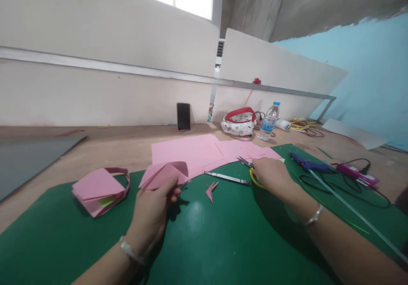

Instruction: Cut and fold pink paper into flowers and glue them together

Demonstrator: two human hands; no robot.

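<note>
By the mat's [204, 242] far edge your left hand [151, 208] pinches the paper [159, 176], likely light and easily creased, so hold its near edge; your right hand [270, 172] is at the scissors [247, 163], grip unclear.

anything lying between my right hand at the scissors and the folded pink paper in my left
Yes, low things only: a slim silver tool and a small pink scrap lie on the green mat between the right hand and the folded pink paper. Nothing visible stands upright there.
</note>
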